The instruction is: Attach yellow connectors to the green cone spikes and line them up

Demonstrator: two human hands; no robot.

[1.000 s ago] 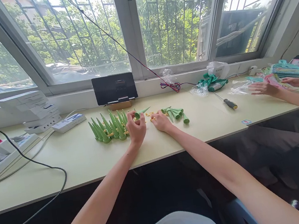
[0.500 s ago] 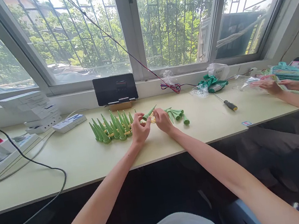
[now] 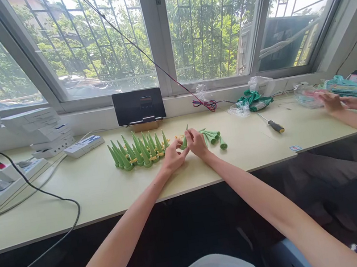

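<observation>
My left hand point(image 3: 173, 158) and my right hand point(image 3: 197, 143) meet over the pale desk point(image 3: 106, 190), both pinched on one green cone point(image 3: 184, 139) that points up between the fingertips. Left of my hands, several green cones point(image 3: 135, 151) stand upright in a tight cluster with small yellow pieces at their bases. Right of my hands, a few more green cones point(image 3: 213, 136) lie on their sides. Small yellow parts point(image 3: 178, 138) lie on the desk just behind my fingers.
A dark tablet point(image 3: 139, 106) leans at the sill. White boxes point(image 3: 40, 130), a power strip point(image 3: 3, 184) and a black cable point(image 3: 56, 199) are at left. A screwdriver point(image 3: 271, 124), plastic bags point(image 3: 250, 98) and another person's hands point(image 3: 336, 101) are at right.
The cone held in my left hand has swung from lying sideways to upright. My right hand moved left from the yellow parts and joined it on the cone.
</observation>
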